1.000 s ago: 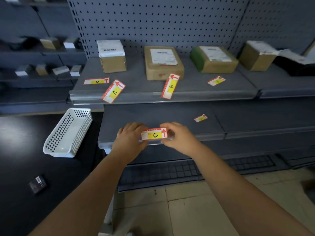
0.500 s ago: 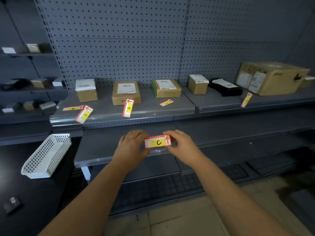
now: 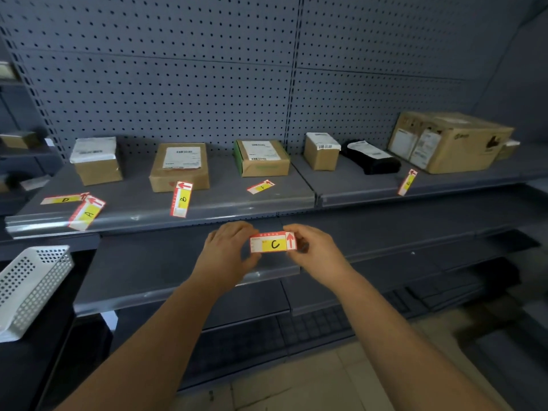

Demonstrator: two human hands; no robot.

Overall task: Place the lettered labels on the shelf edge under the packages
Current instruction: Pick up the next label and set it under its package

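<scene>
Both hands hold the red-and-yellow label C (image 3: 273, 242) just below the upper shelf edge (image 3: 207, 219). My left hand (image 3: 226, 252) pinches its left end, my right hand (image 3: 314, 250) its right end. On the shelf lie label D (image 3: 63, 199), label A (image 3: 87, 213), label B (image 3: 181, 199), label F (image 3: 261, 186) and one more label (image 3: 407, 182) whose letter I cannot read. Behind them stand several packages: a taped box (image 3: 96, 160), a flat brown parcel (image 3: 180, 166), a green-edged box (image 3: 262, 157), a small box (image 3: 321, 151), a black bag (image 3: 370, 158) and a large carton (image 3: 450, 140).
A white perforated basket (image 3: 29, 289) sits on a dark table at the left. A lower shelf (image 3: 154, 271) juts out under my hands. Pegboard backs the shelving. Tiled floor lies below, and more shelves with small boxes are at the far left.
My view has risen and pulled back, showing more of the right shelf. Both hands have lifted label C up toward the upper shelf edge, still holding it at both ends.
</scene>
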